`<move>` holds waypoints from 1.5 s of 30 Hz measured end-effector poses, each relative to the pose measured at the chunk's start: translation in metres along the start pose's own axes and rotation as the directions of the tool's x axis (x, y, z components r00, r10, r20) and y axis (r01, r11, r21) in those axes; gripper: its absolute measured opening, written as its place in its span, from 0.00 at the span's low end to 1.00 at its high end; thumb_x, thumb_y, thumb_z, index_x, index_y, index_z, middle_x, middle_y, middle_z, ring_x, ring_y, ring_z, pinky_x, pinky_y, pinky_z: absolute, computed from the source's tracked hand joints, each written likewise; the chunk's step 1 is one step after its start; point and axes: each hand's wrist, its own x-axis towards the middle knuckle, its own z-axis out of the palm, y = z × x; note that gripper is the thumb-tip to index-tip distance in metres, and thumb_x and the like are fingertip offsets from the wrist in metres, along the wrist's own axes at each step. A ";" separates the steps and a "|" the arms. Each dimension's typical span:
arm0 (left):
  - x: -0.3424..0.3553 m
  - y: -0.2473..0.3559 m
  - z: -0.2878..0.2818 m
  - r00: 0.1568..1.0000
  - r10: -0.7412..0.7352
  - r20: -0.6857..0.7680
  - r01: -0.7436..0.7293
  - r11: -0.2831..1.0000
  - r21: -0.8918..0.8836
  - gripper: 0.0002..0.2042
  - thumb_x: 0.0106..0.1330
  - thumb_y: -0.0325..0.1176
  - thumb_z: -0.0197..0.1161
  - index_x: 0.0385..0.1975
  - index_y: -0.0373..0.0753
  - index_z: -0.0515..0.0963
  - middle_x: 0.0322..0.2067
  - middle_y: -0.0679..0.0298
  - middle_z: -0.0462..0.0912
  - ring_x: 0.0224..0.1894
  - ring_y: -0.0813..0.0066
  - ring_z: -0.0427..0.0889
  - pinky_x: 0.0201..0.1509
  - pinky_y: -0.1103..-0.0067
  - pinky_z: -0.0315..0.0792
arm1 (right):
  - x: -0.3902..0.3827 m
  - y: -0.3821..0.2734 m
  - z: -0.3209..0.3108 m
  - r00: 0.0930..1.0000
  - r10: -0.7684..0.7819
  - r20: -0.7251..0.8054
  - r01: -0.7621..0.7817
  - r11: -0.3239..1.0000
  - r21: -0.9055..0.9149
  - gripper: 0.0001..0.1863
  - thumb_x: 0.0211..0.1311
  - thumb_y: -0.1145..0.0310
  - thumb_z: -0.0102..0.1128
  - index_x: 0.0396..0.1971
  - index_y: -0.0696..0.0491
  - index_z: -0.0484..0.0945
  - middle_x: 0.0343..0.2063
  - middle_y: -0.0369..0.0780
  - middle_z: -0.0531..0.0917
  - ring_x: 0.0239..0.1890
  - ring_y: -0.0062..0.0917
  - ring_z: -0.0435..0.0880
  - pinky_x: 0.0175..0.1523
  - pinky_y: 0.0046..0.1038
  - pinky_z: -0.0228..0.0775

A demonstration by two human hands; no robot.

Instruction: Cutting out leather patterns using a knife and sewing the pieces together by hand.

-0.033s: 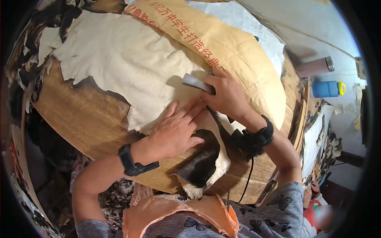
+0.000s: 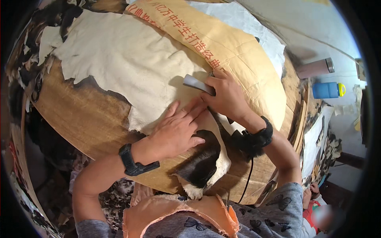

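Observation:
A large cream hide (image 2: 139,59), its pale flesh side up, spreads over the wooden table (image 2: 87,115). One end folds over near me and shows dark fur (image 2: 202,162). My left hand (image 2: 172,131) lies flat on the hide, fingers stretched and thumb apart, holding nothing. Close by, its fingertips meet my right hand (image 2: 226,95), which is wrapped round a flat, pale grey blade-like tool (image 2: 194,83). One end of that tool sticks out to the left over the hide; its other end is hidden by my fingers. A black wrist strap circles each forearm.
Brown paper (image 2: 246,67) with red print overlaps the hide's far right side, with a white sheet (image 2: 238,18) beyond. A pink flask (image 2: 315,68) and a blue bottle (image 2: 326,90) stand at right. Dark fur scraps border the far left. Another person's hands (image 2: 310,191) show at lower right.

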 end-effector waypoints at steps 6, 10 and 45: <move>0.004 -0.001 -0.006 0.993 -0.039 0.110 0.040 0.999 -0.005 0.30 0.58 0.52 0.55 0.48 0.27 0.71 0.62 0.51 0.56 0.66 0.56 0.51 0.65 0.53 0.44 | 0.006 0.001 0.006 1.000 -0.023 0.020 0.025 0.994 -0.104 0.09 0.42 0.69 0.61 0.24 0.57 0.78 0.31 0.44 0.75 0.43 0.39 0.72 0.45 0.35 0.68; 0.002 -0.003 0.000 0.995 -0.031 0.094 0.034 0.999 -0.026 0.35 0.57 0.54 0.56 0.56 0.29 0.65 0.64 0.53 0.52 0.68 0.60 0.45 0.66 0.54 0.42 | 0.022 -0.005 0.015 0.995 -0.061 -0.078 0.049 0.988 -0.144 0.08 0.41 0.69 0.63 0.20 0.57 0.77 0.28 0.42 0.75 0.39 0.38 0.73 0.41 0.36 0.68; -0.003 0.005 -0.020 0.997 -0.002 0.083 0.039 0.894 -0.446 0.17 0.58 0.40 0.59 0.42 0.36 0.76 0.48 0.58 0.75 0.50 0.61 0.74 0.54 0.67 0.66 | 0.004 0.021 -0.022 0.975 0.106 0.193 -0.220 0.478 0.851 0.14 0.62 0.65 0.43 0.38 0.57 0.75 0.36 0.35 0.78 0.39 0.20 0.75 0.49 0.21 0.64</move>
